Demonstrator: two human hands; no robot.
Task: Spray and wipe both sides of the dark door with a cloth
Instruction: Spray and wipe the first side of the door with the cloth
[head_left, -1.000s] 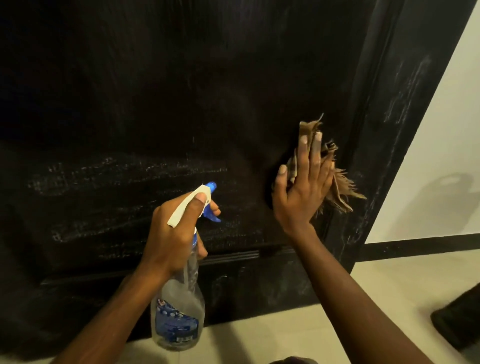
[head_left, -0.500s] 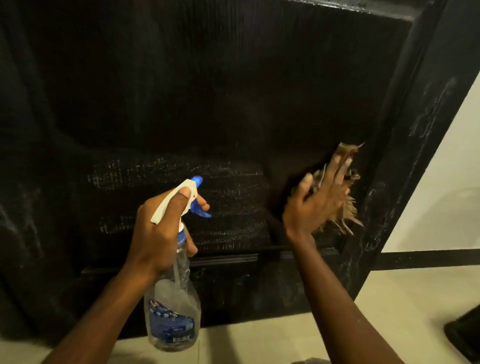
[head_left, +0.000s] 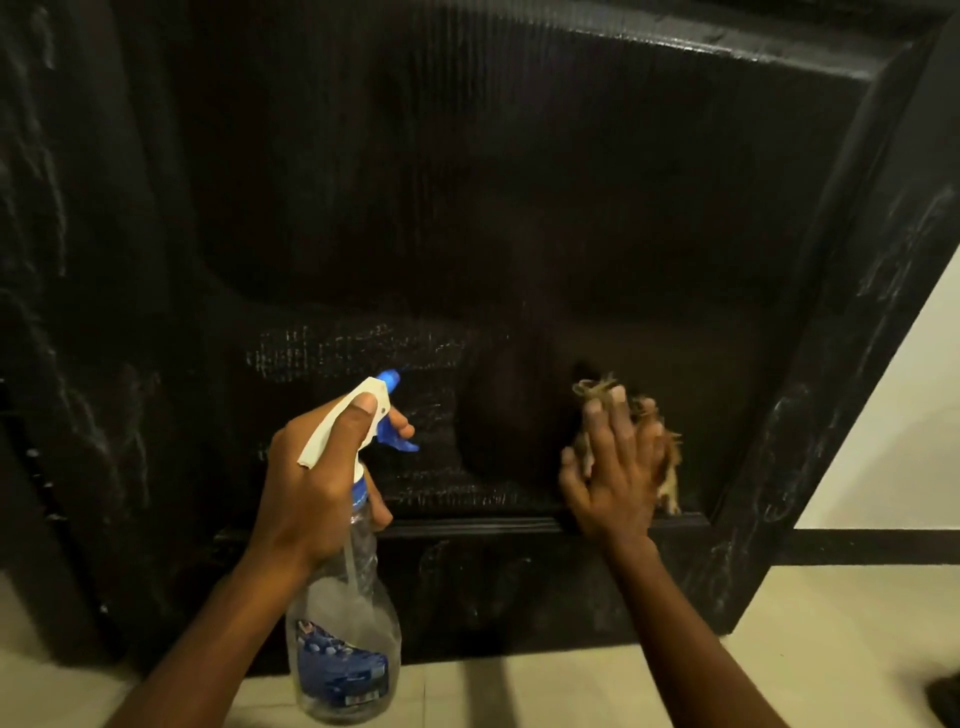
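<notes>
Dark door (head_left: 467, 208) fills far view, left hand (head_left: 317, 478) curled round spray bottle (head_left: 345, 623) neck, finger on trigger, right hand (head_left: 615, 467) with straight fingers pressing frayed tan cloth (head_left: 662, 447) flat against lower right panel, pale floor (head_left: 831, 623) near.

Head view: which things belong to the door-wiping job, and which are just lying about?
Job: dark panelled door; clear plastic spray bottle with blue-and-white trigger, in left hand; frayed brown cloth, pressed flat under right hand.
Lying about: dark object on pale floor, far right, unidentifiable.
</notes>
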